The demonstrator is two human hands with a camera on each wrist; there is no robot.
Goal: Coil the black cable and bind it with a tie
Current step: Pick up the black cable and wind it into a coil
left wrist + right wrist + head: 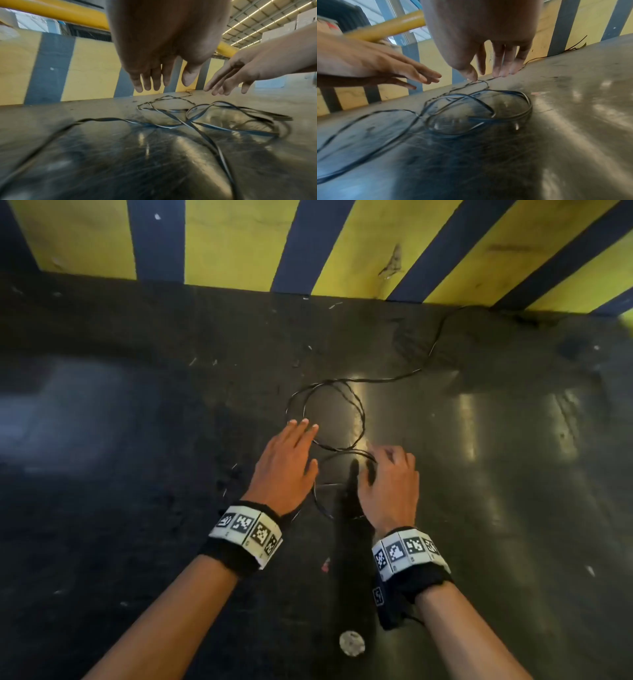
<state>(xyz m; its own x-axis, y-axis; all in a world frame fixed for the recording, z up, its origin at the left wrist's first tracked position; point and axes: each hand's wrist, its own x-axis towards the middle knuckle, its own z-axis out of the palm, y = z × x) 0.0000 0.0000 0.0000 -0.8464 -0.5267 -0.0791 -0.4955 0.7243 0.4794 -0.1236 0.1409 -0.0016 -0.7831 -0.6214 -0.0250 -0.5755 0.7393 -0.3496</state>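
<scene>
Hovering: two hands, left grip point(286, 465) released, right grip point(390, 479) released; one cable point(359, 419), two loops.

Both forearms reach forward side by side, bare, each wrist wrapped in a black band with white marker tiles. Left hand point(286, 465) palm down, fingers point(147, 81) straight and close together, thumb set apart; holds nothing. Right hand point(390, 481) palm down just beside it, the two hands apart. Right fingers point(503, 63) hang down, loosely bent, thumb tip close to them. Whether right fingers pinch anything: cannot tell. Wrist views blurred.
</scene>
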